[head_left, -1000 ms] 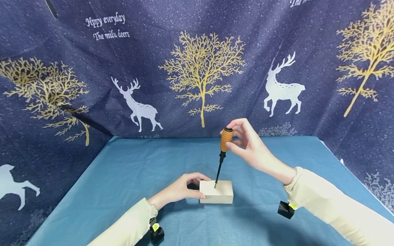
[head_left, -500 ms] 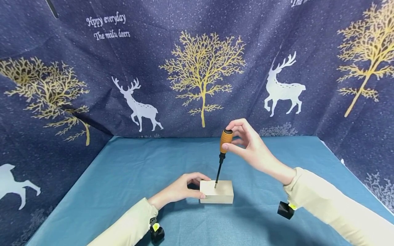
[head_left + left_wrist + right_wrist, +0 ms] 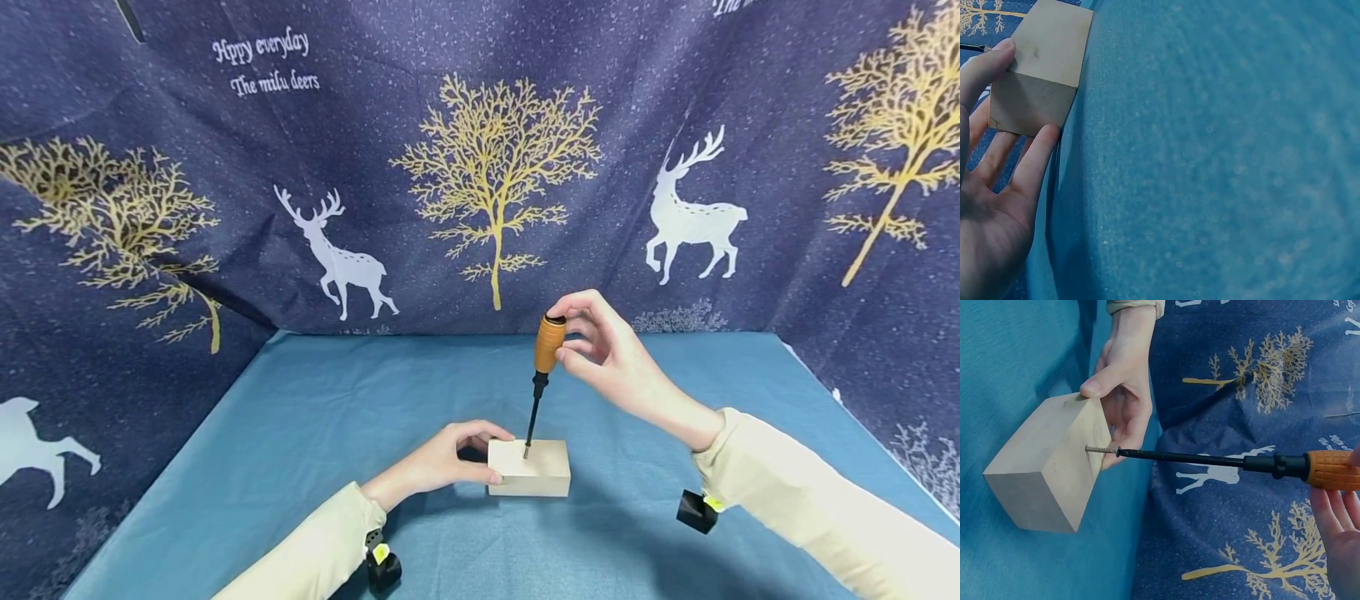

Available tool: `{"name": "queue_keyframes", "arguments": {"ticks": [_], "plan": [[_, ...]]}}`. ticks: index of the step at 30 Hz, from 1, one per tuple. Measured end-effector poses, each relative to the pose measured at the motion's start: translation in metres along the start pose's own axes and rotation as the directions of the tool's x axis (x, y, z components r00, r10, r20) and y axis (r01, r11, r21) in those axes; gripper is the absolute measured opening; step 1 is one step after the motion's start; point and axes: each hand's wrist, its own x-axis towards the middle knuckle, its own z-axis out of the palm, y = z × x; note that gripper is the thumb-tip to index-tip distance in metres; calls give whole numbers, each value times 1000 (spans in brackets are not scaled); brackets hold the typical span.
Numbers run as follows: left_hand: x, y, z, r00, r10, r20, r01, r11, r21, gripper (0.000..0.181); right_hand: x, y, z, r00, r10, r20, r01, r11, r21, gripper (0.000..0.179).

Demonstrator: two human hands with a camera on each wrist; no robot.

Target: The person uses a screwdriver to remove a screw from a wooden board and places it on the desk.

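A pale wooden block (image 3: 536, 475) lies on the blue cloth, its left end gripped between the thumb and fingers of my left hand (image 3: 442, 460). From its top face stands a screw (image 3: 1100, 449), with much of its thread showing in the right wrist view. My right hand (image 3: 611, 358) holds a screwdriver (image 3: 550, 343) by its orange handle, one finger on the black end cap and the thumb at the side. The shaft leans slightly, and its tip meets the screw head. In the left wrist view, the thumb lies along the block's (image 3: 1054, 44) edge.
Blue cloth (image 3: 360, 392) covers the table. Behind it hangs a dark blue curtain (image 3: 450, 250) printed with deer and golden trees. A black wrist camera (image 3: 697, 512) sits below the right sleeve, and another (image 3: 384, 571) below the left.
My right fingers and thumb have shifted around the orange handle, the thumb moving forward across it and then back. The left hand and the block have stayed in place.
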Motion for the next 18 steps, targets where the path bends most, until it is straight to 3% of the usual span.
{"name": "queue_keyframes", "arguments": {"ticks": [8,18], "plan": [[1,-4,1,1000,23,-3,-23,1000,-1,46,3,-2,1,998,35,-55,-41,993,-113,40],[0,-1,0,1000,8,0,-8,1000,-3,46,1,-2,1,999,-7,-39,6,1000,-16,38]]}}
